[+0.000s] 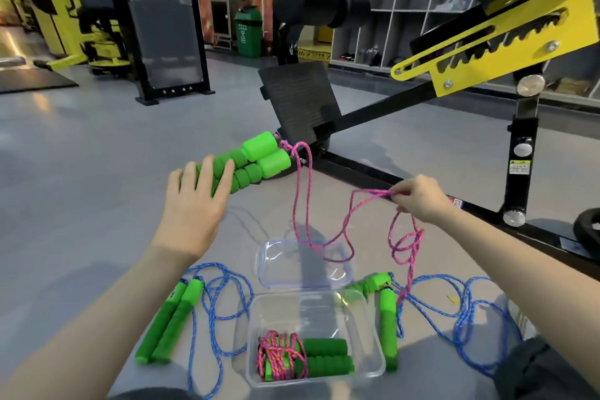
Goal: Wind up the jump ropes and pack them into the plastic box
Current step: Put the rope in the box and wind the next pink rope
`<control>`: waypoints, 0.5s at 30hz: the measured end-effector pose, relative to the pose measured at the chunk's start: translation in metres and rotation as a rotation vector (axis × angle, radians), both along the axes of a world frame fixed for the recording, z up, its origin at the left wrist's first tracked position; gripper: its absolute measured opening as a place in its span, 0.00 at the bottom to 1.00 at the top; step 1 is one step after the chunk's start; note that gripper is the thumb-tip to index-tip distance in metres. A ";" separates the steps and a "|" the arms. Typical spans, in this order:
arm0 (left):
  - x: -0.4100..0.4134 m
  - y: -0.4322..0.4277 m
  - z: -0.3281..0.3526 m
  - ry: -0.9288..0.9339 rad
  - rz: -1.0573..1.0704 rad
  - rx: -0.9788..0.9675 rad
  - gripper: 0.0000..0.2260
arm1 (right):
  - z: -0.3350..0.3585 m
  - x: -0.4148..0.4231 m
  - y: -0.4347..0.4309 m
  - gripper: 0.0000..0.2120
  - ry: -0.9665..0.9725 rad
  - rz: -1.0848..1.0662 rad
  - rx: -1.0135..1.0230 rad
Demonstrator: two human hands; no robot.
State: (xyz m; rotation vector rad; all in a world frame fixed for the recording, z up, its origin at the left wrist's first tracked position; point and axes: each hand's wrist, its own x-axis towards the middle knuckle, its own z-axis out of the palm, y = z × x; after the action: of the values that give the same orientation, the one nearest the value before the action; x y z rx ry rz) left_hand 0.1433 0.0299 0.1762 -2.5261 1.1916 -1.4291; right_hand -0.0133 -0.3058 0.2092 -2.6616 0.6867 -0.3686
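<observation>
My left hand grips the two green handles of a pink jump rope, raised above the floor. The pink rope hangs from them in loose loops and my right hand pinches a bend of it out to the right. Below, the clear plastic box sits on the floor and holds one wound pink rope with green handles. A blue rope with green handles lies left of the box. Another blue rope with green handles lies to its right.
The clear lid lies just behind the box. A black and yellow gym bench frame runs across the floor behind my hands. A green bin and grey shelving stand far back. Grey floor stretches to the left.
</observation>
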 end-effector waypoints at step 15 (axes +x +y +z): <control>-0.028 -0.021 -0.015 -0.121 -0.215 0.241 0.22 | -0.010 0.042 0.102 0.45 -0.233 0.606 -0.931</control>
State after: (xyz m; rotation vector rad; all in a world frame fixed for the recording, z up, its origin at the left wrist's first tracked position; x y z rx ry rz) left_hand 0.1155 0.0091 0.1608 -2.1780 1.5460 -1.3576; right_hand 0.0284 -0.2039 0.1991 -3.3634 -0.5171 -0.9722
